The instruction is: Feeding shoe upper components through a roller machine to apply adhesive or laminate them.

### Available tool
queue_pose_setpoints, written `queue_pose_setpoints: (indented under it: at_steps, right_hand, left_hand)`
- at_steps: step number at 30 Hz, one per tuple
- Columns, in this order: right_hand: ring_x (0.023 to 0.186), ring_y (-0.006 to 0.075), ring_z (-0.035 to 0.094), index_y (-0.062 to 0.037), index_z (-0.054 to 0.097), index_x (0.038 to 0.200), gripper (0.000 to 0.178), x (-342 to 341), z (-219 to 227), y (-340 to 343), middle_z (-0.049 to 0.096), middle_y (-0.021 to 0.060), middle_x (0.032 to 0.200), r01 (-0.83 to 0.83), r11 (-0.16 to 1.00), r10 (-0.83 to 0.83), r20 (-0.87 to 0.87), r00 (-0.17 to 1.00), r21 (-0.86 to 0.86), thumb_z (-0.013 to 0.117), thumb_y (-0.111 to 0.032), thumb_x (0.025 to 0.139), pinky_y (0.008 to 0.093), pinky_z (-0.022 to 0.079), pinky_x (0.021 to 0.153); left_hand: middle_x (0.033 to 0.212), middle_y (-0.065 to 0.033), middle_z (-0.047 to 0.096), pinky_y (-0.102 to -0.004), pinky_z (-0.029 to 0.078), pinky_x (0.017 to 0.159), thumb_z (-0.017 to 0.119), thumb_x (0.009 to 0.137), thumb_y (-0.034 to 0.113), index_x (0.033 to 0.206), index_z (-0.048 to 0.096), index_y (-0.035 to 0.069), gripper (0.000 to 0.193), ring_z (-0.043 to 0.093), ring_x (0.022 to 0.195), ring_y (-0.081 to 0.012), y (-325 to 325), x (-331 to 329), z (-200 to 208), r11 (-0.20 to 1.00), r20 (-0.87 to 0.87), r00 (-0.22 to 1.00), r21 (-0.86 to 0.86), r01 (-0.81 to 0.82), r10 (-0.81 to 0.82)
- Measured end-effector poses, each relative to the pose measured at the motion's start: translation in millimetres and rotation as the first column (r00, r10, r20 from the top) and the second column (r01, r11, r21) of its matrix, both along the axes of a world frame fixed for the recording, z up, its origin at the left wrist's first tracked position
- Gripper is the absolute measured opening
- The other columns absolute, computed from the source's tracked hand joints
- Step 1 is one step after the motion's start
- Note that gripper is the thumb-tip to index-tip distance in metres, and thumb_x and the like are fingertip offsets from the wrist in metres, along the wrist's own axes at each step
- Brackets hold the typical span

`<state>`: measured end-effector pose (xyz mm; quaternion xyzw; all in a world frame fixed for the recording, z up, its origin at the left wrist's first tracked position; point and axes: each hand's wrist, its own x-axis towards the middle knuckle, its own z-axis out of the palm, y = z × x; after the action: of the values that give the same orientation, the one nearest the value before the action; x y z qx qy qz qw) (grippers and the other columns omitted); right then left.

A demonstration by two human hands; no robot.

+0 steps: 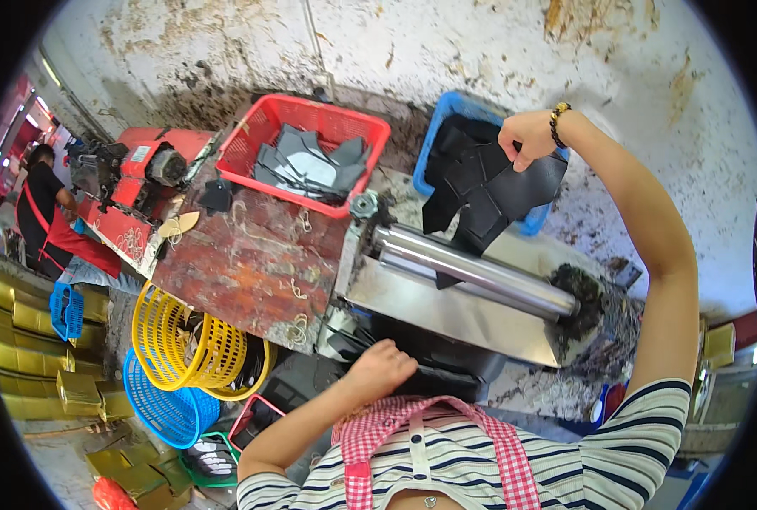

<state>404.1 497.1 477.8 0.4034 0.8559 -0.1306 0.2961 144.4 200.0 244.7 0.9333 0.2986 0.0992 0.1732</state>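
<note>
My right hand (532, 140), at the far right, pinches several black leather-like cut pieces (515, 187) that fan out and hang over a blue basket (446, 106). More dark pieces lie inside that basket. The lowest hanging pieces reach down to the metal rollers (472, 268) of a machine, and one dark piece (448, 280) shows at the rollers. My left hand (383, 371) is closed in a loose fist at the machine's near side, beside dark flat pieces (349, 342). Whatever its fingers may hold is hidden.
A red basket (264, 110) of grey and black cut pieces stands behind the worn tabletop (247, 272). Yellow baskets (162, 340) and a blue basket (153, 408) stand low at left. Farther left, a person in a red apron (47, 212) works near a red machine (145, 170).
</note>
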Motion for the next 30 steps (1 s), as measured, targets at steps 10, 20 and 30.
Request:
queue_pose_setpoints:
  at_steps: [10, 20, 30]
  right_hand:
    - [0.061, 0.0206, 0.061, -0.0032, 0.063, 0.060, 0.015, -161, 77, 100, 0.060, 0.0110, 0.058, -0.370, 0.784, 0.173, 0.397, 0.901, 0.498, 0.067, -0.017, 0.057, 0.0349, 0.048, 0.054]
    - [0.097, 0.0330, 0.056, -0.0266, 0.057, 0.109, 0.037, -208, -183, 32, 0.048, 0.0092, 0.115, -0.382, 0.874, 0.472, -0.339, 0.814, 0.299, 0.056, -0.015, 0.074, 0.0431, 0.046, 0.083]
    - [0.086, 0.0291, 0.060, -0.0084, 0.062, 0.097, 0.025, -16, -120, -48, 0.064, 0.0117, 0.089, 0.103, 0.993, -0.057, -0.531, 0.846, 0.057, 0.052, -0.017, 0.075, 0.0381, 0.047, 0.074]
  left_hand:
    - [0.077, -0.0038, 0.057, -0.0328, 0.041, 0.060, 0.054, 0.073, 0.014, 0.103, 0.049, 0.015, 0.031, 0.059, 0.069, -0.0214, 6, -4, 0, 0.999, -0.071, 0.997, -0.032, 0.040, -0.043]
    - [0.087, -0.0120, 0.059, -0.0397, 0.044, 0.066, 0.059, 0.073, 0.015, 0.107, 0.049, 0.008, 0.036, 0.057, 0.081, -0.0330, 11, -44, 79, 0.807, 0.237, 0.971, -0.565, 0.172, -0.041]
    - [0.073, 0.0011, 0.061, -0.0206, 0.044, 0.056, 0.069, 0.077, 0.024, 0.087, 0.066, 0.001, 0.025, 0.053, 0.061, -0.0044, 54, 5, 34, 0.085, 0.000, 0.916, -0.996, -0.037, 0.400]
